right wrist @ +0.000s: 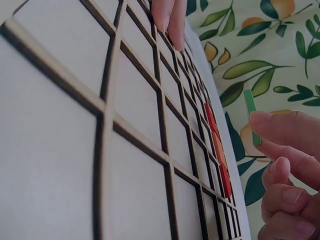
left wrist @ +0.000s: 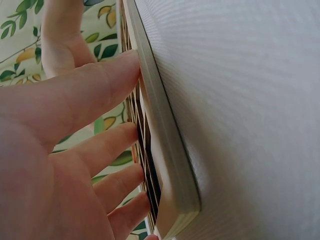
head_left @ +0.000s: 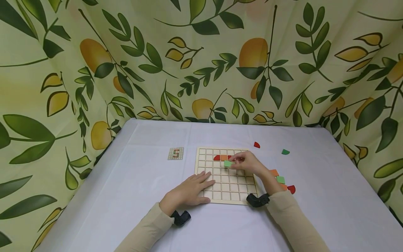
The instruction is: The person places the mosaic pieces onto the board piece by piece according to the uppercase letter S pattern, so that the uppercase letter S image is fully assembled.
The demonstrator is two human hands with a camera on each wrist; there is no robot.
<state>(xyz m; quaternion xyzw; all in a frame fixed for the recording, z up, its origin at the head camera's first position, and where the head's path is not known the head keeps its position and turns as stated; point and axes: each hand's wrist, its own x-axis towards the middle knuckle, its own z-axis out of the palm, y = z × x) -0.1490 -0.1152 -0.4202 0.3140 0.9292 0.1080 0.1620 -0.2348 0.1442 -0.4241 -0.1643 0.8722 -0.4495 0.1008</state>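
A wooden grid board [head_left: 225, 201] lies on the white-covered table. In one of its far rows sit a red curved tile [head_left: 217, 158], an orange square tile [head_left: 224, 157] and another red tile [head_left: 230, 158], partly behind fingers. My right hand [head_left: 248, 163] pinches a light green square tile [head_left: 228, 163] over the board; the right wrist view shows this green tile [right wrist: 252, 117] edge-on, raised off the grid. With fingers spread, my left hand [head_left: 190, 189] rests on the board's left side. In the left wrist view its thumb [left wrist: 100, 82] touches the board's edge [left wrist: 167, 150].
Left of the board lies a small pattern card [head_left: 175, 153] with a coloured figure on a grid. Beyond the right hand are a red tile [head_left: 256, 145] and a dark green tile [head_left: 285, 152]. Orange, light green [head_left: 280, 180] and red [head_left: 291, 189] tiles lie by the right forearm.
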